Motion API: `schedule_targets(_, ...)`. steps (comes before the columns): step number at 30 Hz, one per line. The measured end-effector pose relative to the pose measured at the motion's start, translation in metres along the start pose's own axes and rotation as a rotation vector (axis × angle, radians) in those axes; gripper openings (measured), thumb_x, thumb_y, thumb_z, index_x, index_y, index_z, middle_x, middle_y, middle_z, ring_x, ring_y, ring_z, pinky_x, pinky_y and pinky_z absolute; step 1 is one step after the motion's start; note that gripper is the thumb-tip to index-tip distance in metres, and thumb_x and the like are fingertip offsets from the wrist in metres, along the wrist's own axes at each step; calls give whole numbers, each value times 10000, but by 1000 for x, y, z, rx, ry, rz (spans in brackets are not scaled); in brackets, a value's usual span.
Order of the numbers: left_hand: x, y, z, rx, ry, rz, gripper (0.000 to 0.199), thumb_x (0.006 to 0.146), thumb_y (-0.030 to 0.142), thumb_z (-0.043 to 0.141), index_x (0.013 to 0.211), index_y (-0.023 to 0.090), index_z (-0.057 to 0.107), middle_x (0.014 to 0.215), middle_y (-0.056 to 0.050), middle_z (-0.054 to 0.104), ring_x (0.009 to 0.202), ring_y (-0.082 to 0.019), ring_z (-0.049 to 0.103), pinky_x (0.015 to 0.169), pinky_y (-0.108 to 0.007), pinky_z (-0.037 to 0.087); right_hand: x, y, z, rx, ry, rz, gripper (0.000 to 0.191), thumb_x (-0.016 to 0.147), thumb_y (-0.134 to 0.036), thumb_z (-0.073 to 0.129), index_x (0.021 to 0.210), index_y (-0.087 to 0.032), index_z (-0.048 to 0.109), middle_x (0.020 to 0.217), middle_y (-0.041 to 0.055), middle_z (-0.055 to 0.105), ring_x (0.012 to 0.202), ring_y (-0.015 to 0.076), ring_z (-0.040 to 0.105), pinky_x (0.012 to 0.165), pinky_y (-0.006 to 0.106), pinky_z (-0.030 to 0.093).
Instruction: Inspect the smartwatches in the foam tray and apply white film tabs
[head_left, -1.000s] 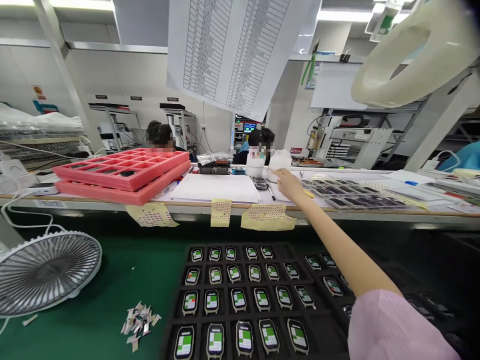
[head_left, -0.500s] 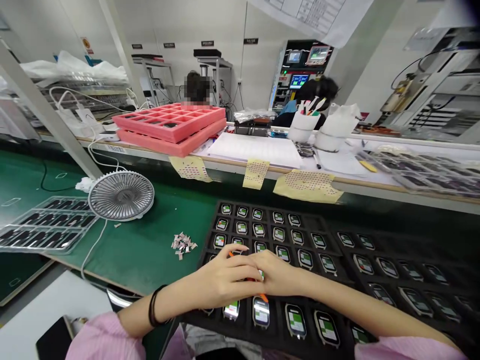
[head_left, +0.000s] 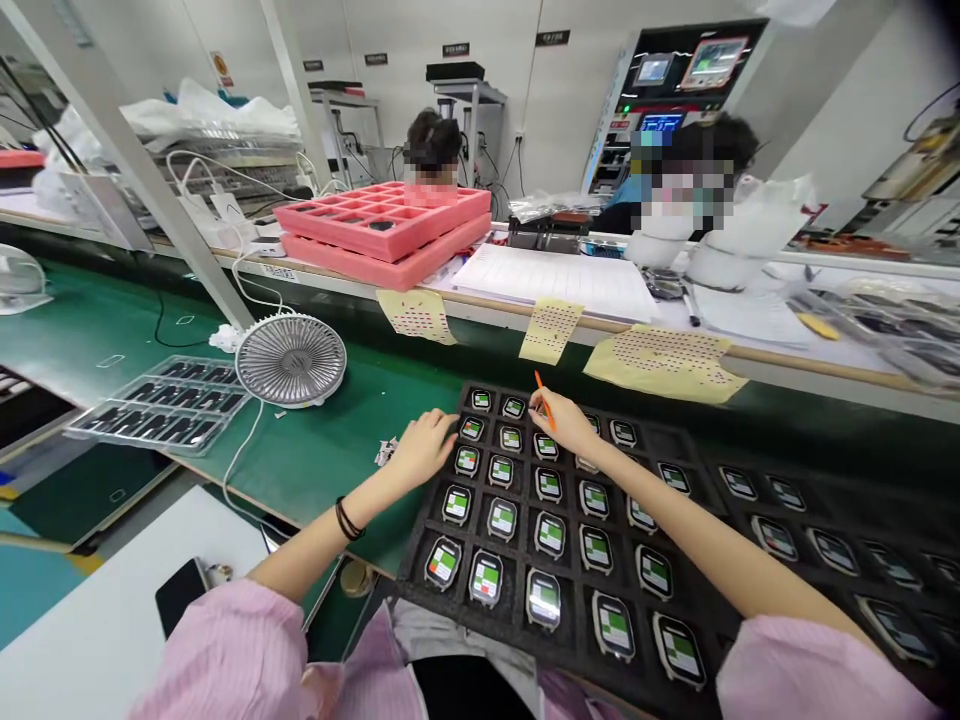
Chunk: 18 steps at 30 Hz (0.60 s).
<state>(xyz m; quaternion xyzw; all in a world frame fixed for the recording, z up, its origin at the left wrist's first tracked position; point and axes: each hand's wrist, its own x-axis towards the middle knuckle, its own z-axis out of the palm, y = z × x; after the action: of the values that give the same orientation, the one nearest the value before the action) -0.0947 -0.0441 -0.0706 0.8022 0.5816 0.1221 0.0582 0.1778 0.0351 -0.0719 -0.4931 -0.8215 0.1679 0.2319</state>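
My right hand (head_left: 562, 425) is closed on a thin orange pen-like stick (head_left: 547, 400), over the far rows of a black foam tray (head_left: 517, 627). Its fingertips are close to a watch (head_left: 514, 408) in the far row. Rows of watches with lit screens, mostly green and white, lie in the tray's compartments. Some, such as the near-left watch (head_left: 443, 563), also show a red patch. My left hand (head_left: 424, 447) reaches to the tray's left edge with its fingers extended, near another watch (head_left: 471, 428). It partly covers a small pile of scraps (head_left: 386, 452).
A round fan (head_left: 292, 360) and a clear tray of black parts (head_left: 169, 405) stand on the green bench at left. A second dark tray with watches (head_left: 832, 550) lies right. Stacked pink foam trays (head_left: 386, 225) and papers occupy the shelf. Two people are beyond it.
My hands, together over the tray's middle before, have separated. The left went to the tray's left edge; the right carried the orange stick to the far rows. The camera view has shifted.
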Motion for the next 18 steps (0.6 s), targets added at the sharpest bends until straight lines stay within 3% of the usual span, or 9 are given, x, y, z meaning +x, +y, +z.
schedule_targets(3, 21, 11, 13, 18, -22, -19, 361, 962, 189, 369, 1305, 162, 479, 1197, -139, 564, 1110, -282, 533, 918, -419, 475, 20, 4, 13, -43, -25, 32, 133, 787, -108, 566, 877, -199, 530, 879, 70, 656, 843, 227, 628, 766, 326, 465)
schedule_targets(7, 73, 8, 18, 1, -52, -40, 312, 941, 153, 417, 1226, 160, 545, 1235, -120, 556, 1160, -253, 516, 951, -367, 470, 35, 10, 24, -70, -61, 108, 209, 796, -65, 571, 984, -155, 555, 852, 61, 654, 790, 202, 629, 754, 324, 481)
schedule_targets(11, 116, 1, 26, -16, -84, -80, 264, 949, 280, 534, 1171, 147, 582, 1202, -102, 591, 1086, -232, 582, 916, -427, 506, 44, 16, 34, -62, -83, 179, 218, 906, -213, 586, 1105, -125, 587, 999, 91, 657, 877, 199, 642, 804, 379, 524)
schedule_targets(14, 128, 3, 33, -35, -81, -92, 316, 933, 331, 576, 1192, 151, 576, 1215, -100, 592, 1056, -229, 604, 896, -449, 524, 49, 18, 39, -5, -99, 191, 303, 932, -330, 579, 1189, -169, 583, 1193, 86, 610, 996, 208, 629, 844, 415, 541)
schedule_targets(18, 128, 6, 38, -112, -66, -90, 324, 932, 332, 576, 1199, 148, 572, 1217, -102, 590, 1059, -231, 603, 897, -448, 523, 53, 21, 42, 130, -93, 199, 309, 931, -322, 585, 1195, -162, 581, 1190, 87, 613, 991, 208, 634, 836, 413, 547)
